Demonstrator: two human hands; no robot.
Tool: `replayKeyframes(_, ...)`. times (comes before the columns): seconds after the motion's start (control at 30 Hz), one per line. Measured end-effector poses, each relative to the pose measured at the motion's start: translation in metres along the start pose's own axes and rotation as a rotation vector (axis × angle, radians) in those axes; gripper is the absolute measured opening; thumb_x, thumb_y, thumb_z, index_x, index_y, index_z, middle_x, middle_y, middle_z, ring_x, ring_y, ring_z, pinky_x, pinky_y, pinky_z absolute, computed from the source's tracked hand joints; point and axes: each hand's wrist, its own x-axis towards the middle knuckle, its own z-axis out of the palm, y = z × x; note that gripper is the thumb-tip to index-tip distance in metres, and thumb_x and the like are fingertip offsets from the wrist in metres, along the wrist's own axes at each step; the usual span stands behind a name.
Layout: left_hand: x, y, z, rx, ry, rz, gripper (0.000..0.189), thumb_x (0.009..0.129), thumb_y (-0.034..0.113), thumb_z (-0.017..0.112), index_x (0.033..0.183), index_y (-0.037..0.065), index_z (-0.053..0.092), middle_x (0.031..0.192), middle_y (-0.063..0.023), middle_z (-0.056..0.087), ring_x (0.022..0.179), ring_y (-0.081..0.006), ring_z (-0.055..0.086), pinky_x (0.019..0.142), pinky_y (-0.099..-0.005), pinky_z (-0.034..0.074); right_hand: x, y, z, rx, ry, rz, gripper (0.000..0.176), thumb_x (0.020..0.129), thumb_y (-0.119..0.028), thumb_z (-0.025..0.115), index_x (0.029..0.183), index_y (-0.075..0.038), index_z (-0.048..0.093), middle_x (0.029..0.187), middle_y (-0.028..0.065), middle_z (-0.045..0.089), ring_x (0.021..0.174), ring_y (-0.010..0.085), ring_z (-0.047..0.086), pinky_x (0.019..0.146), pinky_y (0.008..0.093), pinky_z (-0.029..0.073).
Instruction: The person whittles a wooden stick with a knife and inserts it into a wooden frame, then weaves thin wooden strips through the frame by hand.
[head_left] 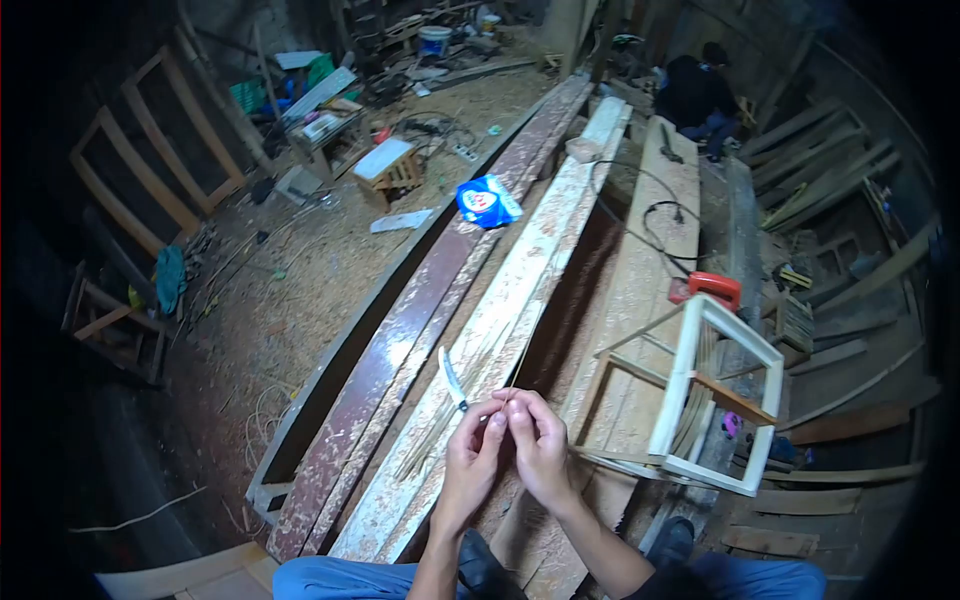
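My left hand (476, 448) and my right hand (537, 446) meet at the fingertips, low in the middle of the head view. Both are closed on a thin strip (514, 382) that sticks up between them; most of it is hidden by the fingers. A knife with a pale curved part (452, 378) shows beside my left hand, its dark end near the fingers; I cannot tell whether it is held. Below and left of the hands, thin strips (428, 440) lie on the whitish plank (505, 290).
A blue packet (488, 202) lies on the dark red plank (405, 325). To the right are a white-edged wooden frame (660, 440), a red tool (714, 290) and a cable (650, 232). A person (700, 95) crouches at the back right.
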Motion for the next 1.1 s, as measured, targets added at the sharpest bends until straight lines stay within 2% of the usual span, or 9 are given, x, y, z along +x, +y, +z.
replayKeyframes(0.23, -0.009, 0.076, 0.084, -0.092, -0.418, 0.049, 0.024, 0.114, 0.021, 0.054, 0.127, 0.002, 0.058, 0.090, -0.0013, 0.060, 0.082, -0.0077, 0.055, 0.074, -0.0260, 0.047, 0.000, -0.135, -0.089, -0.203, 0.152, -0.309, 0.011, 0.100, -0.009, 0.072, 0.101, 0.001, 0.071, 0.102, 0.0080, 0.069, 0.087, 0.0124, 0.064, 0.079, 0.0273, 0.052)
replayKeyframes(0.33, -0.018, 0.107, 0.125, 0.084, -0.714, -0.019, 0.021, 0.115, 0.023, 0.050, 0.121, 0.003, 0.054, 0.090, -0.0041, 0.066, 0.084, -0.0091, 0.062, 0.075, -0.0278, 0.050, -0.008, -0.186, -0.152, -0.230, 0.129, -0.131, 0.012, 0.100, -0.011, 0.074, 0.103, 0.001, 0.074, 0.096, 0.0037, 0.073, 0.079, 0.0068, 0.062, 0.072, 0.0240, 0.050)
replayKeyframes(0.43, -0.031, 0.116, 0.174, 0.273, -0.875, 0.057, 0.027, 0.116, 0.027, 0.046, 0.125, 0.003, 0.053, 0.083, -0.0094, 0.068, 0.079, -0.0189, 0.067, 0.075, -0.0370, 0.053, -0.032, -0.205, -0.218, -0.417, 0.101, -0.016, 0.017, 0.099, -0.009, 0.075, 0.112, 0.001, 0.073, 0.090, 0.0013, 0.072, 0.080, 0.0042, 0.063, 0.073, 0.0229, 0.052)
replayKeyframes(0.47, -0.038, 0.119, 0.190, 0.278, -0.906, 0.028, 0.022, 0.113, 0.024, 0.050, 0.124, 0.004, 0.049, 0.090, -0.0267, 0.067, 0.087, -0.0478, 0.068, 0.078, -0.0522, 0.051, -0.042, -0.207, -0.234, -0.333, 0.118, 0.032, 0.024, 0.100, -0.008, 0.075, 0.121, 0.001, 0.069, 0.089, 0.0015, 0.072, 0.080, 0.0043, 0.063, 0.073, 0.0225, 0.052)
replayKeyframes(0.5, -0.039, 0.121, 0.205, 0.447, -0.978, 0.061, 0.027, 0.115, 0.028, 0.048, 0.128, 0.004, 0.051, 0.086, -0.0163, 0.070, 0.080, -0.0246, 0.070, 0.076, -0.0409, 0.054, -0.052, -0.208, -0.246, -0.241, 0.137, 0.083, 0.032, 0.100, -0.007, 0.074, 0.130, 0.001, 0.065, 0.088, 0.0017, 0.073, 0.080, 0.0044, 0.064, 0.073, 0.0221, 0.051)
replayKeyframes(0.7, -0.071, 0.096, 0.257, 0.532, -0.879, 0.021, 0.026, 0.113, 0.027, 0.055, 0.121, 0.003, 0.053, 0.078, -0.0141, 0.069, 0.066, -0.0205, 0.068, 0.065, -0.0373, 0.052, -0.066, -0.181, -0.309, -0.171, 0.090, 0.093, 0.049, 0.099, -0.009, 0.075, 0.142, 0.003, 0.054, 0.086, 0.0025, 0.074, 0.081, 0.0052, 0.066, 0.073, 0.0222, 0.050)
replayKeyframes(0.77, -0.078, 0.095, 0.260, 0.566, -0.751, -0.134, 0.023, 0.109, 0.027, 0.060, 0.114, 0.005, 0.057, 0.069, -0.0205, 0.065, 0.057, -0.0355, 0.064, 0.057, -0.0468, 0.046, -0.066, -0.169, -0.316, -0.097, 0.064, 0.129, 0.051, 0.099, -0.009, 0.075, 0.143, 0.003, 0.052, 0.090, 0.0050, 0.075, 0.085, 0.0082, 0.070, 0.076, 0.0226, 0.053)
replayKeyframes(0.9, -0.098, 0.070, 0.266, 0.457, -0.692, -0.025, 0.021, 0.108, 0.026, 0.062, 0.111, 0.005, 0.064, 0.065, -0.0107, 0.064, 0.050, -0.0262, 0.055, 0.055, -0.0405, 0.045, -0.059, -0.159, -0.325, -0.017, -0.026, 0.121, 0.038, 0.101, -0.012, 0.074, 0.133, 0.002, 0.061, 0.087, 0.0047, 0.075, 0.082, 0.0057, 0.068, 0.073, 0.0221, 0.052)
replayKeyframes(1.1, -0.109, 0.112, 0.280, 0.815, -0.686, -0.037, 0.015, 0.101, 0.018, 0.073, 0.104, 0.004, 0.069, 0.082, -0.0084, 0.075, 0.070, -0.0203, 0.069, 0.066, -0.0328, 0.051, -0.055, -0.169, -0.332, -0.025, -0.064, 0.151, 0.023, 0.104, -0.013, 0.070, 0.119, 0.003, 0.067, 0.083, 0.0057, 0.074, 0.077, 0.0074, 0.069, 0.069, 0.0231, 0.053)
